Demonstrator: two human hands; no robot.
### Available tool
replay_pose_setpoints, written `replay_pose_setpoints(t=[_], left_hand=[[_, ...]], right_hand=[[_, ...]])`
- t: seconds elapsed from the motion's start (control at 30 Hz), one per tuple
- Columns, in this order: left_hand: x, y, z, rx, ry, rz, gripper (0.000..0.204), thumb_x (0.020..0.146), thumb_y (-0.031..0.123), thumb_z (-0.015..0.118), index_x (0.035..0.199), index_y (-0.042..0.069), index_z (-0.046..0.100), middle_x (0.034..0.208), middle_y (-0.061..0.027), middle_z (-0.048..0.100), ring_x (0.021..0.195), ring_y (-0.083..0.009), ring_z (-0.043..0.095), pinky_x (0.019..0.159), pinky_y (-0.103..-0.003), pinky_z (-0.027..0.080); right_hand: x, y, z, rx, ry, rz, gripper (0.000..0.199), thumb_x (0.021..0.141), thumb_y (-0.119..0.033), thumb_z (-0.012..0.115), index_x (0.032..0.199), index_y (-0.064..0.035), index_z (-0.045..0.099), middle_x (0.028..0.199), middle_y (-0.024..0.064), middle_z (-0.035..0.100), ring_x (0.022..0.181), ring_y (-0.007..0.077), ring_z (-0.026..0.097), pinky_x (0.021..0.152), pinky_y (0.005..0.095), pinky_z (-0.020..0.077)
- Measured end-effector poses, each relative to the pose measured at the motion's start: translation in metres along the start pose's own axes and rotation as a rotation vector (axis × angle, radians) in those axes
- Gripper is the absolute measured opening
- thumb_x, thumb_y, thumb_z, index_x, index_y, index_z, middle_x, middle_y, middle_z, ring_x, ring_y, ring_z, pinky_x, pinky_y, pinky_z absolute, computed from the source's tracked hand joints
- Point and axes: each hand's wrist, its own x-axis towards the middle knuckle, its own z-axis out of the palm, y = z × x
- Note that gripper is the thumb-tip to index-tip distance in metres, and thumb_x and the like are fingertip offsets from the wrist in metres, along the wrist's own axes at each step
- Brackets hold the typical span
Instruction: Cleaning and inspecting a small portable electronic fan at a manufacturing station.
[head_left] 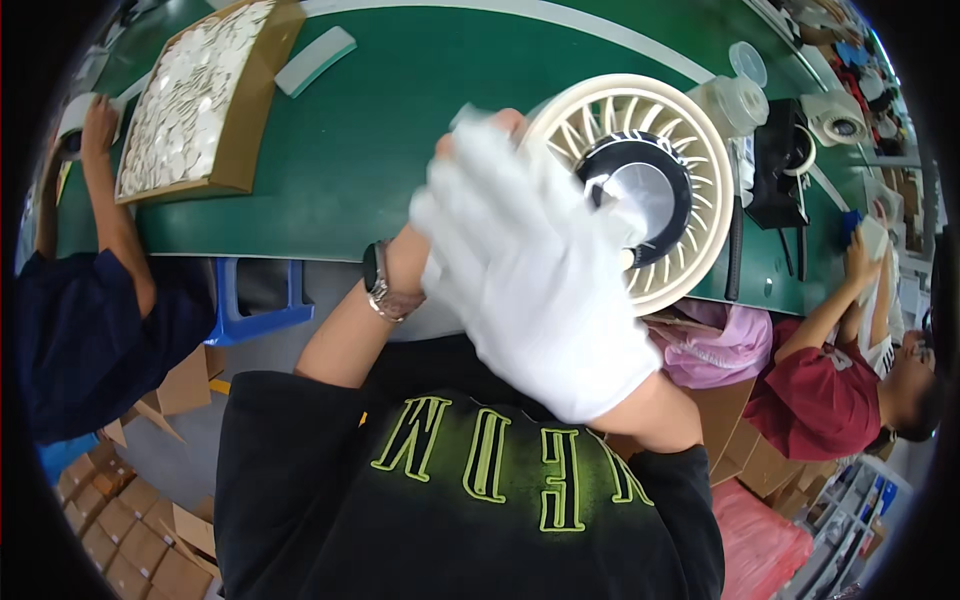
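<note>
A white glove covers my right hand, which lies across my left hand. Its fingers stretch to the upper left, blurred by motion. My bare left hand, with a watch at the wrist, is mostly behind the glove; only some fingertips show at the top, so its grip is hidden. Just right of the gloved hand is a round cream fan with curved slats, a black ring and a shiny disc in the middle. The glove overlaps its left side; whether they touch I cannot tell.
On the green table are a box of white pieces, a white-and-green block, clear tubs and a black tray. People work at left and right. A blue stool stands below the table.
</note>
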Motion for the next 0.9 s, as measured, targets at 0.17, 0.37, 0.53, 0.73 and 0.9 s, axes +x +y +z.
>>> replay_pose_setpoints(t=[0.17,0.37,0.53,0.73,0.9], left_hand=[[0.004,0.005,-0.012,-0.321,-0.14,-0.375,0.058,0.09,0.05,0.028,0.08,0.0,0.056,0.063,-0.0136,0.054,0.056,-0.0259,0.055,0.052,-0.032,0.04],[0.009,0.011,-0.009,-0.381,-0.136,-0.357,0.059,0.09,0.05,0.028,0.08,-0.001,0.056,0.062,-0.0131,0.054,0.056,-0.0242,0.054,0.052,-0.031,0.04],[0.008,0.013,-0.018,-0.403,-0.141,-0.45,0.061,0.09,0.05,0.026,0.084,-0.002,0.057,0.066,-0.0126,0.056,0.062,-0.0216,0.058,0.056,-0.031,0.043],[0.003,0.033,-0.011,-1.189,-0.058,-0.995,0.067,0.089,0.056,0.031,0.102,-0.006,0.056,0.091,-0.0118,0.063,0.081,-0.0179,0.06,0.07,-0.031,0.049],[0.001,0.001,-0.016,-0.625,-0.2,-0.587,0.075,0.086,0.061,0.036,0.112,-0.008,0.052,0.102,-0.0128,0.062,0.088,-0.0176,0.06,0.076,-0.029,0.05]], right_hand=[[-0.052,0.013,-0.036,0.201,-0.298,0.041,0.029,0.072,-0.023,0.06,0.093,-0.0027,0.056,0.105,0.0131,0.054,0.099,0.0283,0.05,0.086,0.0453,0.0381],[-0.029,0.042,-0.049,0.088,-0.213,0.041,0.033,0.074,-0.025,0.062,0.098,-0.0042,0.053,0.106,0.0138,0.052,0.096,0.0265,0.051,0.084,0.041,0.041],[0.006,0.068,-0.045,-0.282,0.059,0.067,0.048,0.071,-0.024,0.069,0.113,-0.0076,0.052,0.117,0.0161,0.05,0.105,0.029,0.052,0.093,0.0372,0.0411],[-0.014,0.013,0.008,-0.086,-0.051,-0.134,0.031,0.075,-0.023,0.059,0.094,0.0013,0.063,0.102,0.0145,0.056,0.098,0.0293,0.054,0.08,0.0356,0.0453],[-0.083,0.034,-0.022,0.296,-0.178,-0.132,0.019,0.078,-0.019,0.061,0.091,-0.0041,0.063,0.097,0.0108,0.063,0.099,0.0273,0.057,0.086,0.0346,0.0448]])
